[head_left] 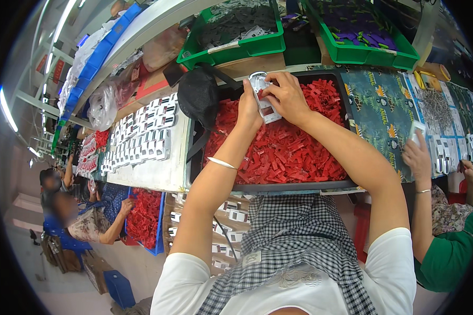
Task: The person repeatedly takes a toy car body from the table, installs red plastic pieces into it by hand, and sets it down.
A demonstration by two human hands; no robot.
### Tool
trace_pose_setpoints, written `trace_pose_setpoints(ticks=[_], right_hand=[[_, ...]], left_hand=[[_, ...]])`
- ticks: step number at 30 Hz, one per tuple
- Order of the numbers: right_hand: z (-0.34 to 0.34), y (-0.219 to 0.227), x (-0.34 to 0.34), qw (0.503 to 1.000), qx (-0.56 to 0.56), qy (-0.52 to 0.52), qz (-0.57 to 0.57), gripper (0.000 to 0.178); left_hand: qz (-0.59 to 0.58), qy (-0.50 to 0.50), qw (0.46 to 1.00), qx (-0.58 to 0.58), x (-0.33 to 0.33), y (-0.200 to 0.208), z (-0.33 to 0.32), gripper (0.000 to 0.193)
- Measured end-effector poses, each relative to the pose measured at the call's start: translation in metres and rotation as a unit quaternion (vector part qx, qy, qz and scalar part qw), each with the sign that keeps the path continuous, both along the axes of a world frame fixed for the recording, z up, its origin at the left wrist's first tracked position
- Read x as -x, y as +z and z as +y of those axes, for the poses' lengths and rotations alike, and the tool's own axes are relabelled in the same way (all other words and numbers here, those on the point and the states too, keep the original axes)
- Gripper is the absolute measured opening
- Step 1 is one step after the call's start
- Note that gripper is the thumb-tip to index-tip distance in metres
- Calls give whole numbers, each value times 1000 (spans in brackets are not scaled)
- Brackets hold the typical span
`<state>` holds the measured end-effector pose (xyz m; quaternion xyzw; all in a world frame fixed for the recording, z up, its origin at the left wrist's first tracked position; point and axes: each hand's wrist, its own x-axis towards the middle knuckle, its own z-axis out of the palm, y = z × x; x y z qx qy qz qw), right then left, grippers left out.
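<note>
Over the far side of a black tray (pixel 278 187), my left hand (pixel 248 107) grips a white plastic housing (pixel 271 117) by its left edge. The housing is tilted up and has a rounded top and a rectangular cutout low down. My right hand (pixel 290 98) leans over its right side, fingertips pinched on a small red plastic piece (pixel 260 94) against the housing. How far that piece sits inside is hidden by the fingers. Loose red plastic pieces (pixel 284 152) heap up in the tray beneath both hands.
A black mesh cap (pixel 198 94) hangs on the tray's left edge. Rows of white housings (pixel 142 139) lie on the table to the left. Green bins (pixel 247 50) stand beyond. At right, a co-worker's hand (pixel 418 157) holds a white part beside a pile of small metal pieces (pixel 435 109).
</note>
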<state>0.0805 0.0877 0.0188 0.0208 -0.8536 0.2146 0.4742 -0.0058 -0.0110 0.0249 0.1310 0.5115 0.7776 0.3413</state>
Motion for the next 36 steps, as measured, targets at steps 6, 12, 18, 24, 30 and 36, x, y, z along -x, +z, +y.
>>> trace_pose_setpoints(ticks=[6, 12, 18, 24, 30, 36], right_hand=[[-1, -3, 0, 1000, 20, -4, -20, 8], [0, -4, -2, 998, -12, -28, -61, 10], [1, -8, 1, 996, 26, 18, -80, 8], [3, -5, 1, 996, 57, -6, -74, 7], [1, -9, 2, 995, 59, -3, -77, 6], [0, -9, 2, 996, 59, -20, -68, 9]], left_hand=[[-35, -28, 998, -35, -2, -2, 0, 50], [1, -29, 1000, 3, 1, -7, 1, 51], [26, -18, 999, 21, 2, -8, 1, 46], [-4, -19, 999, 28, -2, -4, 1, 47], [-6, -13, 1000, 6, -4, -4, 1, 49], [-10, -17, 999, -35, -2, -8, 3, 54]])
